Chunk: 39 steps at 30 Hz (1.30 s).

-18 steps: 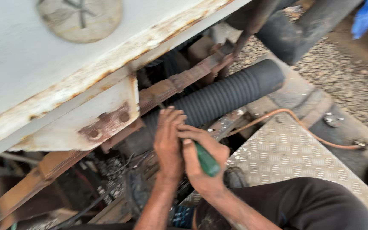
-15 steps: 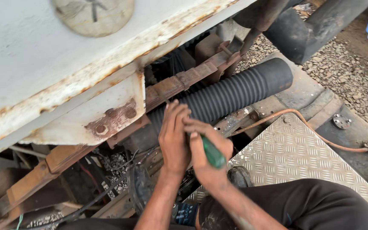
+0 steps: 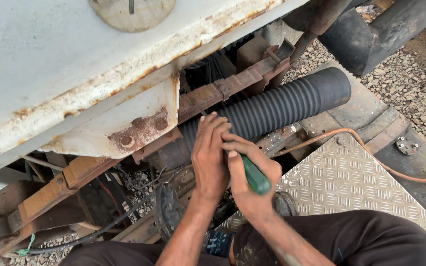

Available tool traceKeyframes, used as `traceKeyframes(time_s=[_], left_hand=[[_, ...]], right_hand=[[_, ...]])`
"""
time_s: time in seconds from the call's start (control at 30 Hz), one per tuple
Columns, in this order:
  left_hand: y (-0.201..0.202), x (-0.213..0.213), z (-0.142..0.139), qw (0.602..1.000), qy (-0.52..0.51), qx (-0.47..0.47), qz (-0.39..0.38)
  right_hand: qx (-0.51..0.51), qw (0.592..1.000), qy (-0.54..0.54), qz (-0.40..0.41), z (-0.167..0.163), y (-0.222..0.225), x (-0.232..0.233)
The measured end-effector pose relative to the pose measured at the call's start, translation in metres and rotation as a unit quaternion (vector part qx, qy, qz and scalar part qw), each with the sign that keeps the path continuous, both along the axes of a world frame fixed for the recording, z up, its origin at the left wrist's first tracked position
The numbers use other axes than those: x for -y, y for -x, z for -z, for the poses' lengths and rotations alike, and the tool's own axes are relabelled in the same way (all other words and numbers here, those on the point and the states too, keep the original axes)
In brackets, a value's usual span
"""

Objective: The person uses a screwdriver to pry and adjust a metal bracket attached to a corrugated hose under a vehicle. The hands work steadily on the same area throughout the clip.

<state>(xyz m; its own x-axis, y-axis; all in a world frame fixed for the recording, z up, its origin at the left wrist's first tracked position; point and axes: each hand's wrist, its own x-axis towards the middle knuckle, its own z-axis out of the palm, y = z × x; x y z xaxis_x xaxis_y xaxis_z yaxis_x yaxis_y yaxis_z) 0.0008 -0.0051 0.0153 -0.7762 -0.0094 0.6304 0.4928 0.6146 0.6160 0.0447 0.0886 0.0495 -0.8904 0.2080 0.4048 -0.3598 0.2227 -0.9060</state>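
Right hand (image 3: 250, 172) closed tight around a green tool handle (image 3: 253, 175), held near the middle of the view, just under a black ribbed hose (image 3: 282, 106). Tool tip hidden behind the fingers, so cannot tell what kind of tool. Left hand (image 3: 209, 157) half curled, fingers pressed against the right hand's fingers and the top of the handle; cannot tell if holding anything of its own. Above both hands, a rusty white metal body (image 3: 75, 74) with a rusty brown bar (image 3: 213, 93). Off to the right, a shiny bumpy metal plate (image 3: 341, 182) with a thin orange wire (image 3: 371, 152) across it. Grey gravel (image 3: 410, 83) farther right.
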Motion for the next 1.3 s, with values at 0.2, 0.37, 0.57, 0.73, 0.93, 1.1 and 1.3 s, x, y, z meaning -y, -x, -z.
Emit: traceKeyframes(time_s=[0.2, 0.37, 0.57, 0.73, 0.93, 1.1, 1.3], left_hand=[[-0.013, -0.002, 0.002, 0.999, 0.013, -0.009, -0.032], [0.005, -0.001, -0.001, 0.999, -0.005, -0.008, -0.045], [-0.001, 0.001, 0.000, 0.999, -0.003, 0.002, -0.038], [-0.002, 0.001, -0.001, 0.998, 0.025, -0.021, -0.052], [-0.006, 0.001, -0.008, 1.000, -0.008, -0.001, -0.021], [-0.007, -0.004, -0.004, 0.997, 0.043, -0.036, -0.051], [-0.008, 0.000, -0.001, 0.999, 0.042, -0.020, -0.025]], right_hand=[[-0.021, 1.000, -0.009, 0.007, 0.000, -0.017, 0.002], [-0.037, 0.999, -0.022, 0.010, -0.006, 0.003, 0.012], [-0.055, 0.998, -0.007, -0.009, -0.005, -0.001, 0.009], [-0.005, 1.000, -0.008, 0.011, -0.005, -0.003, 0.009], [-0.020, 1.000, -0.006, -0.005, -0.008, -0.004, 0.005], [-0.017, 1.000, 0.005, -0.002, -0.004, -0.008, 0.000], [-0.030, 0.999, -0.024, 0.009, -0.002, -0.009, -0.004]])
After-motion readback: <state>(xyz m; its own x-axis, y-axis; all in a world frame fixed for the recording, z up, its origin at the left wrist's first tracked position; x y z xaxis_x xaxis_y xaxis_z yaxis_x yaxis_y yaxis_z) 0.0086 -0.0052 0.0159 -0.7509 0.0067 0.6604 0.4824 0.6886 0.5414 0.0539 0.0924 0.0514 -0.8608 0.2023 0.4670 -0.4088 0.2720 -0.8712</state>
